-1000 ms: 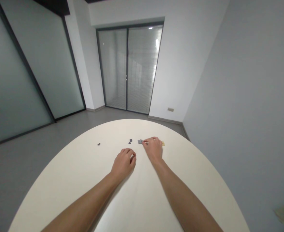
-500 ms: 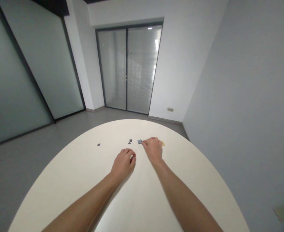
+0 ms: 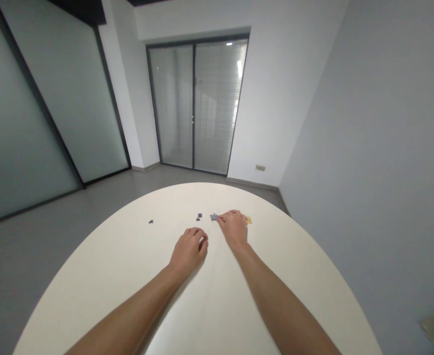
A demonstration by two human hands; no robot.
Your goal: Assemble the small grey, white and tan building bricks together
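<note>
Grey piece [image 3: 213, 217] just left of right hand [image 3: 234, 228], seemingly pinched; left hand [image 3: 187, 250] loosely curled.

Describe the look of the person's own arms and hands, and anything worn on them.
The left hand and right hand are ungloved. The left forearm and right forearm are bare as far as the picture shows, with no sleeves, watch or bracelet visible. Each forearm looks wider toward the bottom edge. The fingers appear too small to rule out a ring.

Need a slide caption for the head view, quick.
Right hand touching a small gray-blue piece, left hand loosely curled, at a round off-white table.
</note>
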